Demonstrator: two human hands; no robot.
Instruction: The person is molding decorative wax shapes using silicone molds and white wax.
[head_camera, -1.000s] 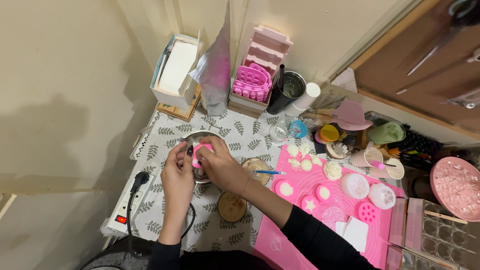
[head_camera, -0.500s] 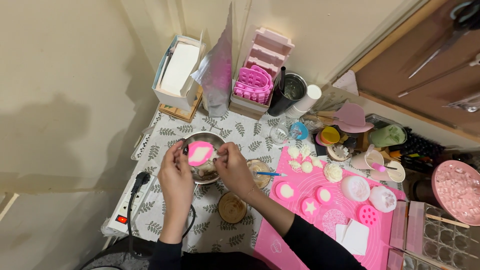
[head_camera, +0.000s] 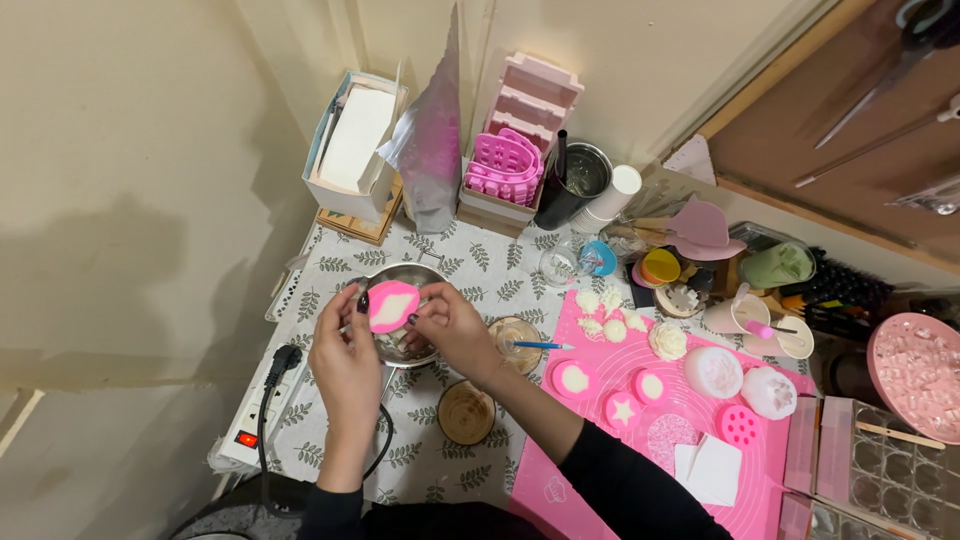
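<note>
Both my hands hold a small pink silicone mould (head_camera: 393, 306) with a white filling, just above a metal bowl (head_camera: 400, 278) on the leaf-patterned tablecloth (head_camera: 440, 460). My left hand (head_camera: 345, 352) grips the mould's left edge, with dark-painted nails showing. My right hand (head_camera: 448, 325) pinches its right edge. The bowl is mostly hidden behind the mould and my fingers.
A pink mat (head_camera: 660, 445) at the right carries several filled pink moulds and white pieces. A round wooden coaster (head_camera: 466, 411) lies near my right wrist. A power strip (head_camera: 262, 410) sits at the table's left edge. Boxes, a foil pouch and pink moulds line the wall.
The mould was pinched small and edge-on between my fingers; it is now turned flat with its white filling facing up. My hands have spread slightly apart over the bowl.
</note>
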